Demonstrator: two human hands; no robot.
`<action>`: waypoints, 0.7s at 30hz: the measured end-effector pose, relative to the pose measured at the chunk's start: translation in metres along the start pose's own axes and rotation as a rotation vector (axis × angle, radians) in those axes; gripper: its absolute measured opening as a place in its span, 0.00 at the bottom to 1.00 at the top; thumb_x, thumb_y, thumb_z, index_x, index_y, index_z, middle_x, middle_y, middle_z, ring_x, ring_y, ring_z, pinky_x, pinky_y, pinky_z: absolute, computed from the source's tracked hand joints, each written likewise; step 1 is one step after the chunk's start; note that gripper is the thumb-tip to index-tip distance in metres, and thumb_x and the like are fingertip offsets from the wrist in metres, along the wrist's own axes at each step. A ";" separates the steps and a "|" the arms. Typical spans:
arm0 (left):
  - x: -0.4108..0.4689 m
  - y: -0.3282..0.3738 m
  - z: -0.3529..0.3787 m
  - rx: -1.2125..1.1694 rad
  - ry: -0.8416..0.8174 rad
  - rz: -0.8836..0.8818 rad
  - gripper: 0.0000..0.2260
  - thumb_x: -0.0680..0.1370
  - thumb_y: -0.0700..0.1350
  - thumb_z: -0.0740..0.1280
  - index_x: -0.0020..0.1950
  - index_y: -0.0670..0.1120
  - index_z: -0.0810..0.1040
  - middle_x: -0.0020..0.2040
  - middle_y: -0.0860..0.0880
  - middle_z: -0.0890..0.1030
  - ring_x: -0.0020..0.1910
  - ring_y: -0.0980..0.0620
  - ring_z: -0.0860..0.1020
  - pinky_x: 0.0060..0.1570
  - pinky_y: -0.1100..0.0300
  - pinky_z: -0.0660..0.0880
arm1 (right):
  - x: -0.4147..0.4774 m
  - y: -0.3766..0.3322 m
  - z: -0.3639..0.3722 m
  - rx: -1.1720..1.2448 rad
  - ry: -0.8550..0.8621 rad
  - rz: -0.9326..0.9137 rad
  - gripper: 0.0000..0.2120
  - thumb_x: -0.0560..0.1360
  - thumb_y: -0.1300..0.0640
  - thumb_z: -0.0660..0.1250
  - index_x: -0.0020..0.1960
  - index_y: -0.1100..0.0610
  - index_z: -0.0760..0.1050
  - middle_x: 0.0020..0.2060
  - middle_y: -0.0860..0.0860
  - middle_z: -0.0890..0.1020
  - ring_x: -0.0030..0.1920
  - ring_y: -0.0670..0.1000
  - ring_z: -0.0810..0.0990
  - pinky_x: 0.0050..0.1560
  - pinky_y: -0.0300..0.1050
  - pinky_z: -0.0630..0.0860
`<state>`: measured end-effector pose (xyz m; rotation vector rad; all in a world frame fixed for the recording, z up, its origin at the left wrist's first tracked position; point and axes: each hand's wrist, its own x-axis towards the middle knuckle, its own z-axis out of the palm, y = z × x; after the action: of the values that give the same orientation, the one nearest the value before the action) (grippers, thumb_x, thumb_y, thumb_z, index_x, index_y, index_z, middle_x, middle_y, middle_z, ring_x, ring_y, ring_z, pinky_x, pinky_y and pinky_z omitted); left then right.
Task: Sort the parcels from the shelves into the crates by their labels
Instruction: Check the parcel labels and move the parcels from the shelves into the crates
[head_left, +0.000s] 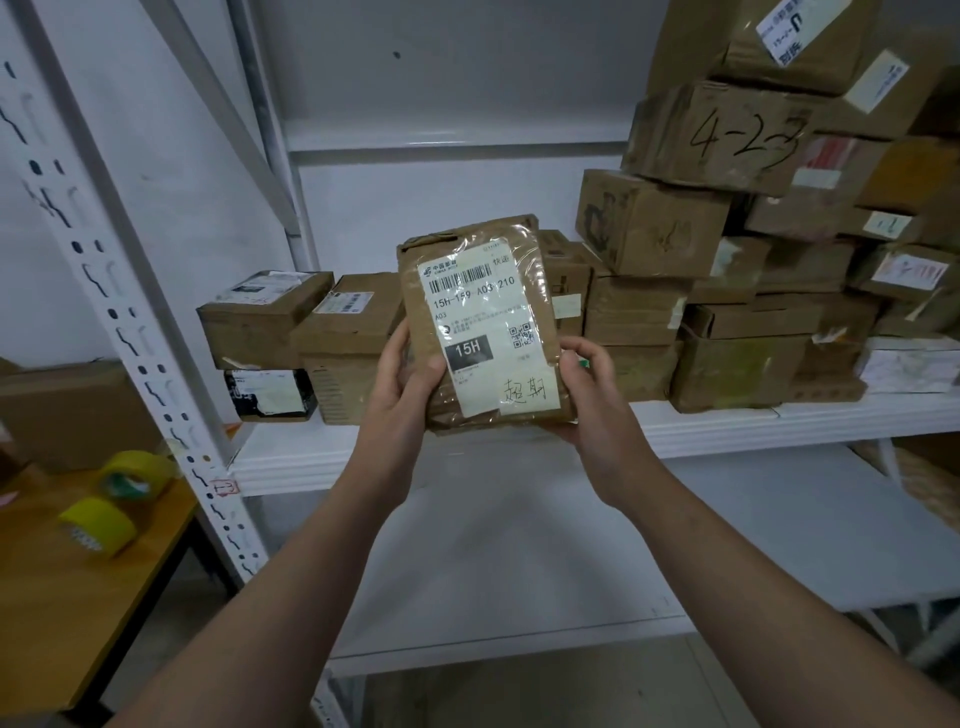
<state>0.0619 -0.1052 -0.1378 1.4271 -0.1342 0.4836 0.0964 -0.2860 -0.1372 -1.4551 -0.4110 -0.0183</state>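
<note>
I logged the brown parcel (480, 322) upright, off and in front of the shelf (727, 423), its label facing me and marked 15H. Left grip (408, 387) curled round its lower left edge, right grip (592, 387) round its lower right; both holding it. Cardboard boxes (654, 223) stacked on the shelf. Two yellow tape rolls (98, 525) on the worktop (67, 613) left of the shelf.

Parcel storeroom: white metal shelving (779, 423), stacked labelled cartons (649, 228), tape rolls (98, 525).

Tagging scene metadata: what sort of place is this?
Likely a parcel depot or stockroom: white metal shelving piled with cardboard boxes, a courier-labelled parcel, yellow tape rolls on a side table.
</note>
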 end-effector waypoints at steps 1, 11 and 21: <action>-0.001 0.000 -0.001 -0.006 0.002 0.013 0.22 0.79 0.48 0.63 0.73 0.58 0.63 0.58 0.57 0.81 0.57 0.54 0.80 0.50 0.58 0.79 | 0.000 0.000 0.001 0.002 0.000 -0.008 0.10 0.72 0.39 0.60 0.52 0.35 0.72 0.52 0.49 0.82 0.52 0.46 0.81 0.61 0.58 0.75; -0.007 0.003 -0.001 0.002 0.007 0.066 0.21 0.81 0.45 0.61 0.72 0.59 0.63 0.56 0.58 0.81 0.56 0.54 0.80 0.48 0.60 0.79 | -0.002 0.007 0.007 0.074 0.031 -0.006 0.07 0.81 0.49 0.58 0.57 0.43 0.71 0.47 0.42 0.84 0.49 0.41 0.82 0.47 0.42 0.77; -0.030 -0.030 0.029 -0.002 -0.106 0.066 0.20 0.81 0.47 0.59 0.73 0.51 0.63 0.61 0.47 0.78 0.56 0.49 0.80 0.42 0.58 0.80 | -0.034 0.027 -0.007 0.179 0.317 0.037 0.13 0.72 0.45 0.58 0.54 0.45 0.70 0.51 0.50 0.80 0.49 0.46 0.80 0.46 0.45 0.78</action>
<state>0.0529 -0.1425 -0.1718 1.4502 -0.2676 0.4623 0.0738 -0.2977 -0.1730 -1.2561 -0.1225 -0.1762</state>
